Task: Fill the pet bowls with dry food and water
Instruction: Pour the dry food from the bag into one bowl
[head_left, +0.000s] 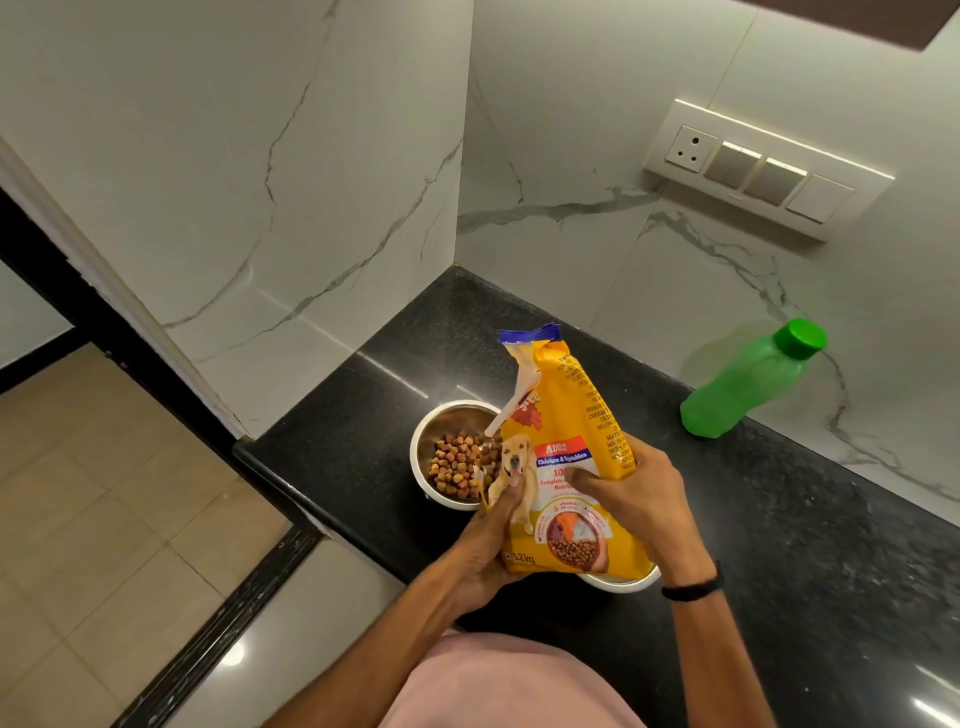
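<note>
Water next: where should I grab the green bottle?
Take the green bottle round its body below the cap, coming from the open front of the counter with the right hand once it lets go of the bag. It stands upright close to the wall, so the back is shut off.

"Chicken & Vegetables" on bag (569, 415) ("1.2kg" below)

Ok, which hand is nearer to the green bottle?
Right. The right hand grips the food bag left of the green bottle; the left hand holds the bag's far side, farther away.
</note>
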